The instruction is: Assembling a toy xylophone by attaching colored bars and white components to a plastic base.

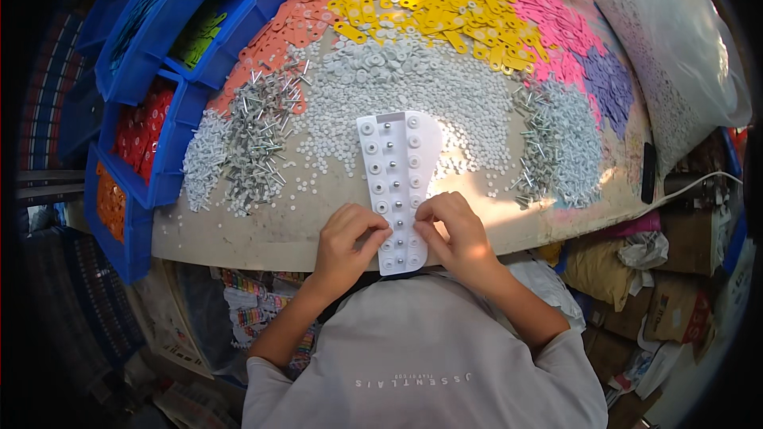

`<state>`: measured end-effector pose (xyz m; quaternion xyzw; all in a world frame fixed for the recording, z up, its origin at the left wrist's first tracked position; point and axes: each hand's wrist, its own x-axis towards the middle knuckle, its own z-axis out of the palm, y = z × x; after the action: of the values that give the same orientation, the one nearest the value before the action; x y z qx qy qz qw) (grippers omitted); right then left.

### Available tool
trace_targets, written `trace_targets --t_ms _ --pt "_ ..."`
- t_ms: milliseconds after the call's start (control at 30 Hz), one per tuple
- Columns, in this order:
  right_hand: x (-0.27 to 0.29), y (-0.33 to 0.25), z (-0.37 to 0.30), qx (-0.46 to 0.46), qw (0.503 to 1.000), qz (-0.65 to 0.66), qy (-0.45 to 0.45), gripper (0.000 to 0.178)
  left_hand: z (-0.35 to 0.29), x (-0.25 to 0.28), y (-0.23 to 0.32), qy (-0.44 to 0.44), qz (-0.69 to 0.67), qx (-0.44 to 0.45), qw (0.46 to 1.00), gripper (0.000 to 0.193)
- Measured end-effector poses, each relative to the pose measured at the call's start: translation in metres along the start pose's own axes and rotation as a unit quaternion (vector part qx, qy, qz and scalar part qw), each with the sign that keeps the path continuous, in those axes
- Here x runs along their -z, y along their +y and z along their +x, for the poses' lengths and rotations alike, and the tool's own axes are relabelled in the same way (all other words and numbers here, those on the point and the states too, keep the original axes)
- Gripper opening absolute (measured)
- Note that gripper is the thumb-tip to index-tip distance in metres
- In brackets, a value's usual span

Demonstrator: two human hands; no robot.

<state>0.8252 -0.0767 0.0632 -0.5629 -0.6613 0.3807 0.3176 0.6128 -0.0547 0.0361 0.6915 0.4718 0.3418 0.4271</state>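
A white plastic holder (430, 143) lies upright before me at the table's near edge. Its two outer rows carry white round washers (375, 168), and silver metal pieces stand along its middle. My left hand (350, 240) is at the holder's lower left edge, thumb and forefinger pinched over the outer row. On the opposite side my right hand (456, 237) pinches likewise beside the right row. Whatever is between the fingertips of either hand is too small or hidden. Beyond the holder spreads a heap of small white round pieces (397, 71).
Metal pins (258, 131) and white pegs (203, 160) lie left; similar piles (572, 143) lie right. Yellow tabs (445, 8), orange, pink (548, 24) and purple (607, 83) ones ring the far side. Blue bins (176, 147) stand left, a filled clear bag (675, 56) right.
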Motion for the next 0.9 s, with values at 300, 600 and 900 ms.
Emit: trace_targets --t_ms 300,600,900 --pt "-0.011 0.013 -0.005 0.190 0.957 -0.200 0.084 0.029 -0.002 0.003 -0.004 0.040 0.252 -0.255 0.932 0.023" --pt "0.008 0.023 0.018 0.190 0.965 -0.122 0.137 0.023 0.064 0.035 -0.006 0.138 0.172 -0.166 0.961 0.009" --pt "0.038 0.038 0.102 0.126 0.955 -0.218 0.158 0.012 0.167 0.044 -0.040 0.098 0.258 -0.188 0.942 0.011"
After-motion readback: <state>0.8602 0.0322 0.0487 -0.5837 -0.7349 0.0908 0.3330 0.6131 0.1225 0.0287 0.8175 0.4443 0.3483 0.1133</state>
